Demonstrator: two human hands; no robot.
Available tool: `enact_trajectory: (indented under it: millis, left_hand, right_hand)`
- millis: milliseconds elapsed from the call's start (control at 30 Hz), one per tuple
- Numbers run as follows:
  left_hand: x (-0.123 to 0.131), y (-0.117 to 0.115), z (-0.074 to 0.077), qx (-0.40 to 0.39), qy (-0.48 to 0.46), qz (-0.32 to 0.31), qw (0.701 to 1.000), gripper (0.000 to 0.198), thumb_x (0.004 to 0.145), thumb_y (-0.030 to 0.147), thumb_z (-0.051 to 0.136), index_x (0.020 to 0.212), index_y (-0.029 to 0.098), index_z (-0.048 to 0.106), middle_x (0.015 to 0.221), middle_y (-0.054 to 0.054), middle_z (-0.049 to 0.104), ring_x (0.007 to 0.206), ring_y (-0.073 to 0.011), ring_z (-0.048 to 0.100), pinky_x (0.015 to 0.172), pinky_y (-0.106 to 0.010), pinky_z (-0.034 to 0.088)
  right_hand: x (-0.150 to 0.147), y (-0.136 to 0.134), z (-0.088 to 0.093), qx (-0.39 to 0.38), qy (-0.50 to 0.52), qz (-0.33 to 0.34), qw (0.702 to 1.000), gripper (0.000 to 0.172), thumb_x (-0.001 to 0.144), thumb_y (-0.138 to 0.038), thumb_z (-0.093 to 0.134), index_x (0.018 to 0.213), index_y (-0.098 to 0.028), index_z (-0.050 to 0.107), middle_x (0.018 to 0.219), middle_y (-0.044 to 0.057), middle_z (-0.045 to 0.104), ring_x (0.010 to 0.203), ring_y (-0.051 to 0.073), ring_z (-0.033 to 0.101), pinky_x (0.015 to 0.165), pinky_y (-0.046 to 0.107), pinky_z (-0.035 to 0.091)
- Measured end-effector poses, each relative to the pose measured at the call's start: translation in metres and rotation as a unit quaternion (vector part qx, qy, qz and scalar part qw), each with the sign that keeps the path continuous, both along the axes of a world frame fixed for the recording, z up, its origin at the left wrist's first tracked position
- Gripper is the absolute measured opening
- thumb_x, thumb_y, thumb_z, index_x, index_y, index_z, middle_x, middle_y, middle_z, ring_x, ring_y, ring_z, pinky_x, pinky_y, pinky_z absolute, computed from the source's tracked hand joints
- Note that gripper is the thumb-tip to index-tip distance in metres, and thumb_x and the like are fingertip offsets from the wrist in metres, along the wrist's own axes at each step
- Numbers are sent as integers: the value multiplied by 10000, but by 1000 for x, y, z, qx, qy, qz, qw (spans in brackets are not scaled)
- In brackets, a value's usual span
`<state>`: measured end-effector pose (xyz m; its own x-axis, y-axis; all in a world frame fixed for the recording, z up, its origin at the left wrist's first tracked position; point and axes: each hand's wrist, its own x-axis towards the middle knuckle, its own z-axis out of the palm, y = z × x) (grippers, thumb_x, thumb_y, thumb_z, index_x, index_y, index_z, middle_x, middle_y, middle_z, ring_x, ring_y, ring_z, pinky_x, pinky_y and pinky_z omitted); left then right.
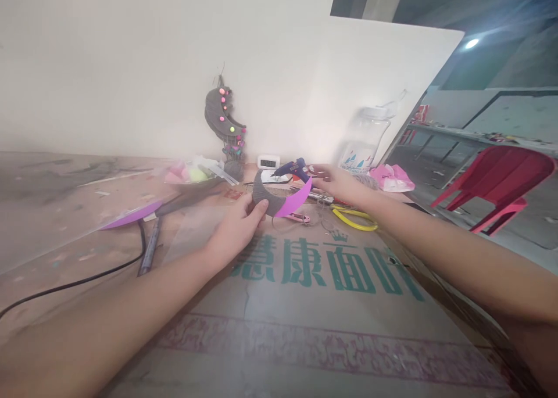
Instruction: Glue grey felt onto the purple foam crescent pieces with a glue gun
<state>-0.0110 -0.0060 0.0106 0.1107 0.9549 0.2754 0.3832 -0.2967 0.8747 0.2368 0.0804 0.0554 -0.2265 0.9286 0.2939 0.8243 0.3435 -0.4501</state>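
My left hand (239, 226) grips a flat crescent moon shape (299, 200), thumb on its front. Dark grey yarn (267, 199) is wound over the crescent's left part, while the right part is bare purple. My right hand (330, 179) is close to the crescent's right tip, with fingers curled. What those fingers hold, if anything, cannot be made out. A blue glue gun (293, 168) is just left of my right hand, behind the crescent, its nozzle pointing left. Below the crescent lies a small pink cutter (300, 218), and yellow-handled scissors (355, 219) lie under my right forearm.
A finished-looking grey crescent with pompoms (221, 116) hangs on the wall. A small digital clock (268, 162), a clear bottle (365, 139) and a pink bag (392, 178) stand along the back. A black cable (78, 282) crosses the left side. A red chair (497, 177) stands beyond.
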Motion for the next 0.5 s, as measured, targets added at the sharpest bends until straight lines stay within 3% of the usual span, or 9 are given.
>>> enact_trajectory:
  millis: [233,367,500]
  left_hand:
    - [0,1,0,-15,-9,-10,1000,299,854,481,431,803,197,511,632,31,505,569,-122,463,534,-244,350]
    - [1,1,1,-25,-15,-17,999,309,845,489,441,806,194,523,633,28,508,568,-124,468,552,-247,362]
    - [1,1,2,-29,-16,-20,999,306,843,486,448,810,192,527,639,29,510,579,-121,472,549,-238,358]
  right_hand:
    - [-20,56,-22,-35,-38,-43,998,589,696,-447,685,1177,-125,576,1108,132,655,963,275,619,811,323,463]
    - [-26,63,-31,-26,-4,-58,998,467,718,-352,671,1129,-148,584,1065,97,670,924,240,624,799,316,461]
    - [-24,57,-22,6,41,-78,996,363,763,-305,610,1081,-132,581,1051,105,664,912,217,611,793,318,462]
